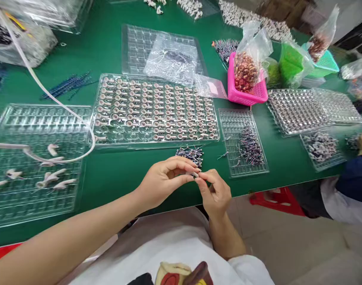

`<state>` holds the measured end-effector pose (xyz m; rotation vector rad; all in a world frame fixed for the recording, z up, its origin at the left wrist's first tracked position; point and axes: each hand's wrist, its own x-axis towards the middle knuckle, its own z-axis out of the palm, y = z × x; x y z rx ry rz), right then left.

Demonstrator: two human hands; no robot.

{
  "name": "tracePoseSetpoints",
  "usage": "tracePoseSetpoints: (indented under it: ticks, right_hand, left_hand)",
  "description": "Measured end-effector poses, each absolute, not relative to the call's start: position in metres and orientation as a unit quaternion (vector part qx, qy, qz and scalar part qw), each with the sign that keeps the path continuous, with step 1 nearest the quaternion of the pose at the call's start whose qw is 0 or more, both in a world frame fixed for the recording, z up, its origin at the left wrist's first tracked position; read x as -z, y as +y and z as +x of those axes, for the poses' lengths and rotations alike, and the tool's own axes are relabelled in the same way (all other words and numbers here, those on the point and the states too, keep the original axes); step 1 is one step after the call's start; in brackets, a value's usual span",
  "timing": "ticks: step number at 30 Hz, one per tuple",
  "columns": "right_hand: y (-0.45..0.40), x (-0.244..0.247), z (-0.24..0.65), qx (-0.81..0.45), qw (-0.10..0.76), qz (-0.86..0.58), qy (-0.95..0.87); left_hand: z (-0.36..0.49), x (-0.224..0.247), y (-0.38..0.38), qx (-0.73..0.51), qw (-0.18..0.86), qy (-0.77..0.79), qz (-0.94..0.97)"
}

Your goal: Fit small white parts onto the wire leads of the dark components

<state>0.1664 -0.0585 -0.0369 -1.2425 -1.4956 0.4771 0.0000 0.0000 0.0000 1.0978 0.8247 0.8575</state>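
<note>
Fingertips of both hands meet in front of my body, over the green table's near edge. My left hand pinches a small whitish part. From the other side, my right hand has thumb and forefinger pressed together at the same part; its details are too small to tell. Just beyond the fingers lies a pile of thin dark wired pieces. Behind that pile, a large clear tray holds rows of small pale round-headed parts, with some slots bare in its nearest rows.
Left, a white tube loops over clear trays with loose pale parts. Right are a tray of wired pieces, a pink basket with a bag of reddish parts, and a co-worker's sleeve. Plastic bags lie behind.
</note>
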Motion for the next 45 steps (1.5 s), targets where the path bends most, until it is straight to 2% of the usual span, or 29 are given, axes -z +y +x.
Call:
tracePoseSetpoints:
  ticks: [26, 45]
  right_hand:
    - [-0.058, 0.039, 0.167, -0.19, 0.558, -0.501, -0.633]
    - [-0.061, 0.038, 0.166, -0.219, 0.569, -0.496, -0.618]
  left_hand:
    - [0.001, 0.009, -0.004, -0.418, 0.621, 0.319, 0.581]
    - [0.001, 0.007, -0.005, -0.412, 0.652, 0.312, 0.554]
